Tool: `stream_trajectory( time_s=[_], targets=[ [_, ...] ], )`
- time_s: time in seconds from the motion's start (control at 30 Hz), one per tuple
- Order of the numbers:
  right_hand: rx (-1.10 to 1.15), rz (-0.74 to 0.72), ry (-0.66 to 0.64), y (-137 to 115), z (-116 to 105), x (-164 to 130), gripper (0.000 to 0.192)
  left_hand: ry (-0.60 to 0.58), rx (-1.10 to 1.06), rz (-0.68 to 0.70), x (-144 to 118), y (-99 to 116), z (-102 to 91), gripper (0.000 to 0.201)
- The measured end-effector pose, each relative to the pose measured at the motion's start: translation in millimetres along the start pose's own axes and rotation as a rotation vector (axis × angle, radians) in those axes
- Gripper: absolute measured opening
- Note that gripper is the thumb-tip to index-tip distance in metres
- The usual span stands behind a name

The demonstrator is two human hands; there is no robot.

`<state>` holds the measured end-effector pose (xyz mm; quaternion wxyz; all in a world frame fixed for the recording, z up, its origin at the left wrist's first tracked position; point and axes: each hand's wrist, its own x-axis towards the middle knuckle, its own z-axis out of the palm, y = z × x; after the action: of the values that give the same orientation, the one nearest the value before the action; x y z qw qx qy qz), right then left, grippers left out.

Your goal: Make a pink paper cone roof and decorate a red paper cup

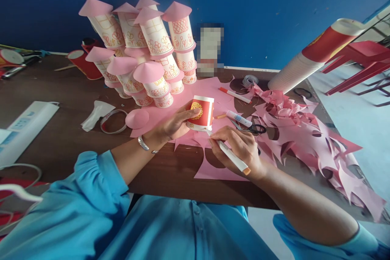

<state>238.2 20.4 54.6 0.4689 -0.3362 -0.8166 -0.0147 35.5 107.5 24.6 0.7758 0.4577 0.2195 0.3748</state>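
Observation:
My left hand (178, 123) is closed around a red and white paper cup (204, 110) with a gold emblem, held above the pink paper. A small drawing shows near the cup's lower white band. In my right hand (239, 148) is a white marker (230, 155) with an orange end, its tip pointing at the cup's lower edge; whether it touches cannot be made out. Close to the right hand lie a glue stick (239, 118), scissors (257, 128) with black handles and an orange marker cap (220, 116). A red-capped marker (234, 95) rests farther back.
Stacked decorated cups with pink cone roofs (149, 72) stand at the back left. Pink paper scraps (292, 142) cover the right side, before a leaning tall cup stack (295, 67). A tape roll (113, 122), a loose pink cone (137, 119) and a power strip (30, 130) lie left.

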Motion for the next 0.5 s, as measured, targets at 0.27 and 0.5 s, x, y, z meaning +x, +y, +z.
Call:
stream_trajectory(
  time_s=[0.27,0.5],
  targets=[
    [-0.021,-0.009,0.017,-1.6,-1.0,-0.4,0.018,-0.021,0.008,0.003,1.1,0.5,0.1,0.041],
    [-0.004,-0.006,0.001,-1.0,-1.6,-0.7,0.019,-0.013,-0.032,-0.009,0.0,-1.5,-0.9,0.038]
  ],
)
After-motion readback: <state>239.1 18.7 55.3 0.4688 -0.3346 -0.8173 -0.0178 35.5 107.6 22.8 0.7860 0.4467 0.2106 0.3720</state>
